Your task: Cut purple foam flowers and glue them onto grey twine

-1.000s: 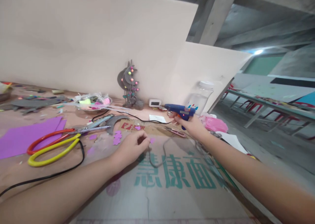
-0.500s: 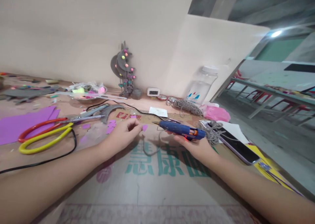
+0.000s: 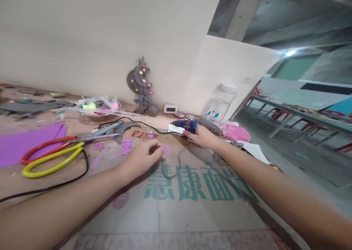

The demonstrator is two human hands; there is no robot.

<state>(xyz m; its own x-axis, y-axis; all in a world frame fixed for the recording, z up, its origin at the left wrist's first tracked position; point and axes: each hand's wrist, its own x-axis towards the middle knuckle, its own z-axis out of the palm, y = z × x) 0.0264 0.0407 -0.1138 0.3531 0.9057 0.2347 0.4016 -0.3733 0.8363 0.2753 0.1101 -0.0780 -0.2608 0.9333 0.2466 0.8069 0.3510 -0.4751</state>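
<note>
My left hand (image 3: 145, 154) is closed in a pinch above the cardboard, holding a small purple foam heart (image 3: 165, 150) at its fingertips. A thin grey cord (image 3: 172, 177) loops down just below these fingers. Farther forward, my right hand (image 3: 202, 136) is wrapped round a blue hot glue gun (image 3: 183, 124), its nozzle pointing left over a small white paper (image 3: 176, 129). A tiny red light glows on the gun. Several purple cut-outs (image 3: 126, 146) lie left of my left hand. Part of the glue gun's handle is hidden by my right hand.
Big scissors (image 3: 52, 153) lie at the left by purple sheets (image 3: 30, 143). A decorated grey moon ornament (image 3: 140, 85), a small digital clock (image 3: 170, 109) and a clear bottle (image 3: 220, 103) stand along the back. A black cable (image 3: 44, 188) crosses the left side.
My right hand has carried the glue gun forward and left, from beside the heart to the white paper. My left hand still pinches the heart; the view has shifted slightly.
</note>
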